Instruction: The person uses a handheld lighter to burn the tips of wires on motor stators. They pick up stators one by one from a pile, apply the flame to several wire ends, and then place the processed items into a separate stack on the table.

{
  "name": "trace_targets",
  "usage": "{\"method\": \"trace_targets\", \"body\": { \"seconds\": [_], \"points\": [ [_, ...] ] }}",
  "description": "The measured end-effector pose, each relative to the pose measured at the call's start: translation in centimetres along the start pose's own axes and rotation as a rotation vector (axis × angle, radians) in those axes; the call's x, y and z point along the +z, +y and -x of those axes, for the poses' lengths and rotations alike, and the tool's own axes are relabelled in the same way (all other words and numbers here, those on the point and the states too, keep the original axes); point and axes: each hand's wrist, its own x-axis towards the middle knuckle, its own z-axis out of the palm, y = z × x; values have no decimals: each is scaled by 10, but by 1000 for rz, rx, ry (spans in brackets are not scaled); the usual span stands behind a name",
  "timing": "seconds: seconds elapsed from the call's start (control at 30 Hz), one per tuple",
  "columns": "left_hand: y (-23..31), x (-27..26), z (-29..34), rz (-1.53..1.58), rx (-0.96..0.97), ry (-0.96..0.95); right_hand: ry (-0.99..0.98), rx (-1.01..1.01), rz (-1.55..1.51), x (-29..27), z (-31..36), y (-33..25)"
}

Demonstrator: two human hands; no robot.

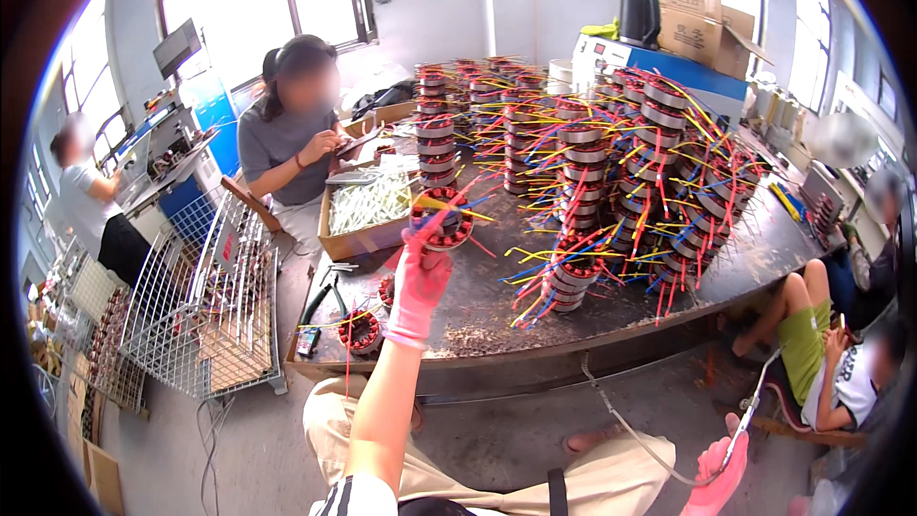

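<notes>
My left hand (420,279), in a pink glove, reaches over the near left of the table. Its fingers close on the left side of a motor stator (453,225), a ring with red windings and yellow, blue and red wires. Low at the right, beyond the table's front edge, my right hand (714,474), also in a pink glove, is closed around a slim, pen-like corded tool (748,413). Its pale cord (621,411) loops up to the table's edge. Another stator (359,332) lies near the table's left corner, beside dark-handled pliers (325,296).
Tall stacks of wired stators (583,172) crowd the dark table (458,325). A cardboard box of white sleeves (368,205) stands at the left, where a co-worker (287,134) sits. Wire carts (205,296) are farther left. Another person (850,373) sits at the right.
</notes>
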Motion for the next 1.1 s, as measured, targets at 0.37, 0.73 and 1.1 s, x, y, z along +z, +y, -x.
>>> {"method": "trace_targets", "body": {
  "seconds": [0.37, 0.73, 1.1],
  "points": [
    [-58, 47, -44, -70, -410, 346, 49, -63, 46, 5, 16, -16],
    [-118, 76, -119, -510, -699, 459, 115, -60, 45, -7, 15, -20],
    [-118, 59, -102, -1212, -551, 340, 100, -68, 34, -14, 13, -23]
  ]
}}
